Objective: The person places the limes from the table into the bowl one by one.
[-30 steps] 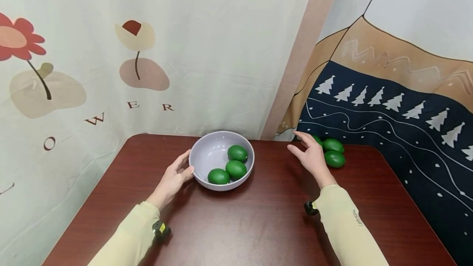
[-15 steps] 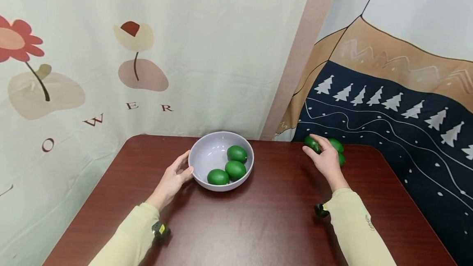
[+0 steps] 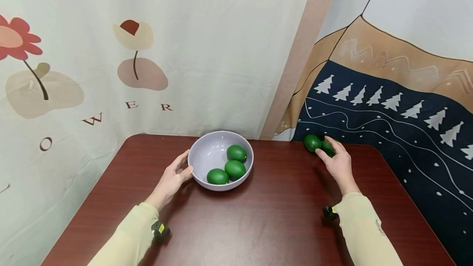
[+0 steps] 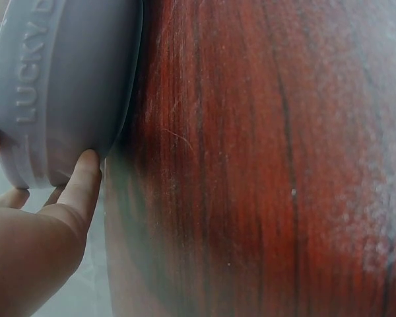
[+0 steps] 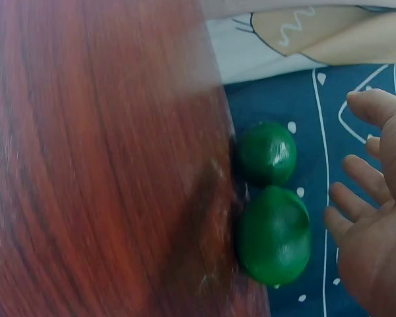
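Note:
A lavender bowl (image 3: 205, 155) stands on the table with three glossy green limes (image 3: 235, 169) inside. My left hand (image 3: 170, 182) holds its left side, the thumb at the rim; in the left wrist view the fingertips (image 4: 87, 162) press its outer wall. At the table's far right, my right hand (image 3: 338, 165) hovers over more limes, fingers spread and nothing between them. One lime (image 3: 312, 143) lies left of it, another lime (image 3: 327, 147) partly behind its fingers. The right wrist view has two touching limes (image 5: 275, 236) beside the open palm; any further lime is hidden.
The dark red wooden table (image 3: 258, 221) ends at a back edge just behind the bowl and limes. A pale printed curtain (image 3: 214, 73) hangs behind it, and a navy cloth with white trees (image 3: 388, 124) at the right.
My right hand has moved right across the loose limes, uncovering the leftmost one and covering those further right. My left hand and the bowl have stayed in place.

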### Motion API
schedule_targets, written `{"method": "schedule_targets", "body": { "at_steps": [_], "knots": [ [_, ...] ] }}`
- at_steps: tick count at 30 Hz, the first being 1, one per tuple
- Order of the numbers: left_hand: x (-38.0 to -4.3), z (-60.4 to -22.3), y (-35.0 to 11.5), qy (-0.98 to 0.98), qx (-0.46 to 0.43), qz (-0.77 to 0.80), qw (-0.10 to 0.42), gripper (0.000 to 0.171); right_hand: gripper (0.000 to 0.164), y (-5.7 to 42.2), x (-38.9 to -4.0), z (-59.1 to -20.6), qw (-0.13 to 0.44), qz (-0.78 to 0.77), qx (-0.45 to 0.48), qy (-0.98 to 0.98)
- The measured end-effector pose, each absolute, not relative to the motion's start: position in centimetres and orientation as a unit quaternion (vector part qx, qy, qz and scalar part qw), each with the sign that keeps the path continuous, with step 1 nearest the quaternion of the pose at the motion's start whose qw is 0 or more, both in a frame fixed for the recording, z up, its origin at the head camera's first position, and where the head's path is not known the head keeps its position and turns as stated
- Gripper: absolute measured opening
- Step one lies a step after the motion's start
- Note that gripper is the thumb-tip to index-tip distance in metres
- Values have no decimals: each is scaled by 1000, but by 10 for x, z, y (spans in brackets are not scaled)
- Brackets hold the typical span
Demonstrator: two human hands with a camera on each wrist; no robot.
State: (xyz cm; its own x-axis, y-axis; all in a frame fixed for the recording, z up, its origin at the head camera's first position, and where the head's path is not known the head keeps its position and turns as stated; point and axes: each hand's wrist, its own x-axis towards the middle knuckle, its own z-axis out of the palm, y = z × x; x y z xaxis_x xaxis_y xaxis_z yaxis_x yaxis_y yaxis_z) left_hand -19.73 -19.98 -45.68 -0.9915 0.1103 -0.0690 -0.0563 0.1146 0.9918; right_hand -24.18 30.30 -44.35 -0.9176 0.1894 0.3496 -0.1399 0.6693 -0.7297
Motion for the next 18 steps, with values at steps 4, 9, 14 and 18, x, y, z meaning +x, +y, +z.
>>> {"method": "schedule_targets", "body": {
  "at_steps": [4,9,14,18],
  "knots": [
    [-197,-456,-201,742,17,667,64,64,53,310,-240,-445,222,391,-25,-893],
    [-197,-456,-201,743,16,666,63,64,52,316,-238,-447,226,384,-44,-894],
    [-198,-457,-201,741,20,668,59,63,52,321,-237,-451,221,378,-64,-897],
    [-198,-458,-201,740,20,670,60,63,54,324,-235,-454,210,370,-79,-901]
  ]
}}
